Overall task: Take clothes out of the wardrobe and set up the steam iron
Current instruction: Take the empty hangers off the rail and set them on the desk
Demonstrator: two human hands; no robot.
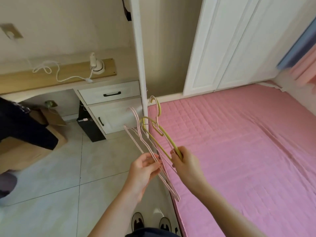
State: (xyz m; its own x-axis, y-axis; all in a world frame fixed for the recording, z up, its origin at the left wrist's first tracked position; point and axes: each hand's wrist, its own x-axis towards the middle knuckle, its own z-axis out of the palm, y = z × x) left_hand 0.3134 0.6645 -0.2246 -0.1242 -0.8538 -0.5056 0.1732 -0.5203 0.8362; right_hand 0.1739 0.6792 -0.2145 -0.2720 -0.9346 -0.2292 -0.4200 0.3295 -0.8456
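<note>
The bare hangers are in my hands and carry no clothes. My left hand (145,170) pinches the lower bars of the pink hangers (148,150), and my right hand (186,163) is curled round the shoulder ends of the yellow hangers (169,141). The hooks fan up and away from both hands. I judge the colours are split between the hands to untangle the bundle before anything goes on it. Straight beyond the hands the wardrobe (164,48) stands open, with its white door (222,40) swung off to the right. I cannot make out a garment inside from here. The steam iron (95,65) sits upright on the desk (17,79), far ahead and left of my left hand. Its cord (56,72) lies in loose loops, so it looks not yet set up. The pink bed (239,151) lies just right of my right hand, a handy place to lay things.
</note>
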